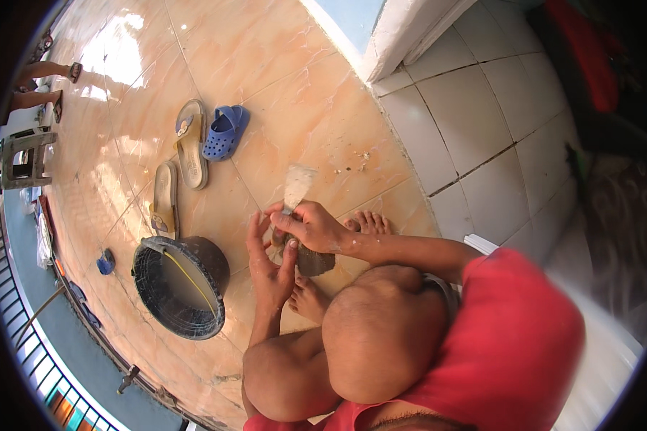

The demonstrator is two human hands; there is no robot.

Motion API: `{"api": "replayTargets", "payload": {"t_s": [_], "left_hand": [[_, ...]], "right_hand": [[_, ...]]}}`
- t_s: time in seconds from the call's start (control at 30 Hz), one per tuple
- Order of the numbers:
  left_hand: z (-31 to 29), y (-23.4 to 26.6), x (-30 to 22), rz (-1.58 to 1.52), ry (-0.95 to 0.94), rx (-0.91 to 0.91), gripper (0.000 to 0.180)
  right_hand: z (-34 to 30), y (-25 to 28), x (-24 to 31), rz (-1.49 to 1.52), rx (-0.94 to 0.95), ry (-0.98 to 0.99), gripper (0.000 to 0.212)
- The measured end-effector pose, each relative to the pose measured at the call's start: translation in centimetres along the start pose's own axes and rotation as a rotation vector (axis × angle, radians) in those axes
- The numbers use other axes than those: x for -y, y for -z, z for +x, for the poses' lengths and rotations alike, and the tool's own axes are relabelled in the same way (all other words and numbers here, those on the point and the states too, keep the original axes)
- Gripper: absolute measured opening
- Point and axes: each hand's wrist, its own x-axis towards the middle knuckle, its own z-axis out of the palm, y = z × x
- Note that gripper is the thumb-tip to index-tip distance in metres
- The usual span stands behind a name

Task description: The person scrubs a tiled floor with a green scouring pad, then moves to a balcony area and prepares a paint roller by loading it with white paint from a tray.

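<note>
My right hand (pixel 313 226) is closed around a putty knife (pixel 298 185). Its pale, smeared blade points away from me, and the fingers partly hide the handle. Close beside it, my left hand (pixel 269 267) is cupped near the handle's end, thumb and fingers apart; whether it touches the handle is hard to make out. Pale specks stick to the fingers. Beneath the hands, between my bare feet (pixel 370 223), lies a rough grey-brown lump (pixel 314 261), partly covered by the right wrist.
Left of my hands stands a black bucket (pixel 216 267) with murky liquid and a yellow strip inside. Beyond it lie tan sandals (pixel 192 154) and a blue clog (pixel 223 134). Crumbs (pixel 363 158) dot the tiles. A white wall corner (pixel 381 57) juts in; another person's legs (pixel 47 86) show far left.
</note>
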Motion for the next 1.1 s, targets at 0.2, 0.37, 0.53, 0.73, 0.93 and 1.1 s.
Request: {"api": "replayTargets", "payload": {"t_s": [0.2,0.37,0.53,0.73,0.93,1.1], "left_hand": [[-1.4,-1.6,2.8,-0.675,0.304,0.053,0.092],[-1.3,-0.4,5.1,-0.607,0.46,-0.105,0.052],[-0.9,1.0,3.3,-0.642,0.464,-0.24,0.03],[0.1,1.7,4.1,-0.733,0.48,-0.326,0.026],[0.8,1.7,5.4,-0.772,0.469,-0.303,0.028],[1.0,2.6,5.2,-0.834,0.455,-0.315,0.03]], "right_hand": [[1.7,0.8,-1.4,-0.159,0.013,0.186,0.043],[3.0,6.4,0.7,-0.087,-0.326,0.1,0.046],[1.3,18.4,1.1,-0.901,-0.767,-0.082,0.039],[-1.7,26.7,2.8,-1.29,-1.001,-0.153,0.036],[0.7,30.5,2.8,-1.264,-1.127,-0.104,0.04],[3.1,31.4,1.5,-1.295,-1.184,-0.105,0.04]]}}
